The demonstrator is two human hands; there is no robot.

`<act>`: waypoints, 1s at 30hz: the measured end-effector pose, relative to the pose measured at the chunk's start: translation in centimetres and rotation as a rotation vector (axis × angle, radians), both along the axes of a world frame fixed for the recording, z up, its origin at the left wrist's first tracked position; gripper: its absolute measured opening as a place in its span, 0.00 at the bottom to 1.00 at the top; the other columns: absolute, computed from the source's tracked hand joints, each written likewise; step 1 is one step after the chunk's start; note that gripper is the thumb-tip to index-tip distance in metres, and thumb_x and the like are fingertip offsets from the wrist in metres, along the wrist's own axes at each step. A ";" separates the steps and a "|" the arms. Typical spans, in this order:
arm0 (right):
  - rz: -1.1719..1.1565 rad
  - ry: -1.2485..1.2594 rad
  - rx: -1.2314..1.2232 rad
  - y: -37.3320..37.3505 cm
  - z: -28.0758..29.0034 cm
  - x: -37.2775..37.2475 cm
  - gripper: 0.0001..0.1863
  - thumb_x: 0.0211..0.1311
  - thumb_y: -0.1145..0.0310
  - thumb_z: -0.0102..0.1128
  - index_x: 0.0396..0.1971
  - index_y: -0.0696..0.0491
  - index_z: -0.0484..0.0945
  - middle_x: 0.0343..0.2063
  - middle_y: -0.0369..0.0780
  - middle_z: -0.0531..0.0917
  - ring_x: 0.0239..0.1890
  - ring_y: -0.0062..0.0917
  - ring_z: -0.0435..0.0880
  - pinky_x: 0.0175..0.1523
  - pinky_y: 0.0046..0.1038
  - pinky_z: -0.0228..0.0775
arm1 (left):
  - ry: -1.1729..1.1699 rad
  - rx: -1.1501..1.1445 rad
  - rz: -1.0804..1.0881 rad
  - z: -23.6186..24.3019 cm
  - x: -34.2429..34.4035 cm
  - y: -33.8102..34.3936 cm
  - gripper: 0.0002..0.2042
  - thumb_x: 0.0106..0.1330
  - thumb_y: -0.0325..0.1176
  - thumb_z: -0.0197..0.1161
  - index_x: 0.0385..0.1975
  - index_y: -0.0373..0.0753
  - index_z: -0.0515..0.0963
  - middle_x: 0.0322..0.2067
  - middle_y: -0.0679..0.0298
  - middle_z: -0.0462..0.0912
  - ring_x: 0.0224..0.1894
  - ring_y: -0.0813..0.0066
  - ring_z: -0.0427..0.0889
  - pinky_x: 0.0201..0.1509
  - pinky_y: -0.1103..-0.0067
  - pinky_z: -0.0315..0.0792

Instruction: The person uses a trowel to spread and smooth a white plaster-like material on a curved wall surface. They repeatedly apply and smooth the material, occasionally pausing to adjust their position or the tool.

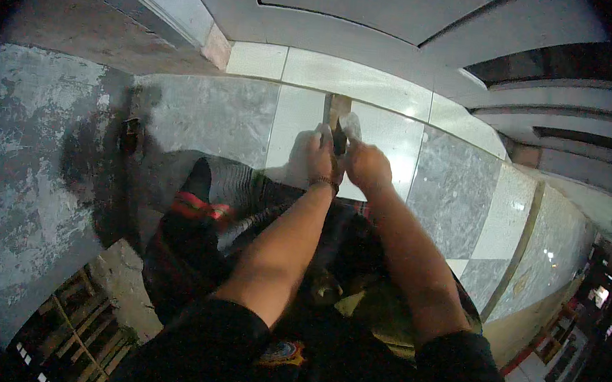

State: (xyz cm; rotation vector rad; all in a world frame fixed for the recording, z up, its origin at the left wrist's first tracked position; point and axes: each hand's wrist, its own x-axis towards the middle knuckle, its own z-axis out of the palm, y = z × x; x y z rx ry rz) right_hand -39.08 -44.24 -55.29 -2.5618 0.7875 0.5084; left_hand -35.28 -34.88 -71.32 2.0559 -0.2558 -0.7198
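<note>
Both bare hands work close together over a glossy white floor tile [386, 129], in front of a pale, shiny threshold strip [360, 76] below a white panelled door [351, 2]. Between them is a narrow brown, flat-faced strip [340, 105], its far end at the threshold, with a small dark, pointed piece [339, 140] lying over its nearer part. The left hand [323, 160] is at the left side of these, its fingers pointing away from the body; whether it is closed around the strip cannot be told. A thin dark bracelet [325, 183] circles its wrist. The right hand [368, 166] is curled up, gripping the lower end of a whitish, blurred piece [352, 124] that rises beside the dark one; its exact form is too smeared to tell. Grey marbled tiles [456, 179] flank the white one, and a grey-blue wall with peeling paint [35, 167] stands at the left. Nearer the body, black sleeves [228, 330] cover the upper arms, a colourful emblem [282, 353] shows on the black shirt, and brown wooden slats [76, 324] lie at the lower left.
</note>
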 end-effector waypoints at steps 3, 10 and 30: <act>-0.107 0.067 0.076 0.2 0.5 0.4 0.20 0.73 0.57 0.44 0.53 0.49 0.81 0.36 0.55 0.87 0.40 0.53 0.87 0.48 0.53 0.79 | -0.249 0.241 -0.135 1.3 -0.3 0.2 0.37 0.66 0.26 0.65 0.75 0.48 0.57 0.67 0.50 0.66 0.62 0.45 0.72 0.67 0.59 0.69; -0.016 -0.028 -0.005 -0.1 -0.9 0.1 0.21 0.71 0.56 0.48 0.40 0.59 0.83 0.32 0.56 0.86 0.38 0.52 0.87 0.45 0.51 0.80 | -0.271 0.238 -0.111 2.5 -0.3 0.1 0.39 0.63 0.33 0.71 0.74 0.46 0.60 0.66 0.52 0.68 0.64 0.41 0.69 0.66 0.57 0.69; -0.069 0.064 -0.045 -0.4 -1.6 0.9 0.16 0.66 0.63 0.56 0.50 0.53 0.81 0.41 0.48 0.88 0.46 0.44 0.89 0.51 0.46 0.81 | -0.590 0.258 -0.092 -1.1 -1.4 0.5 0.31 0.68 0.37 0.63 0.71 0.40 0.64 0.61 0.49 0.73 0.56 0.46 0.75 0.62 0.60 0.73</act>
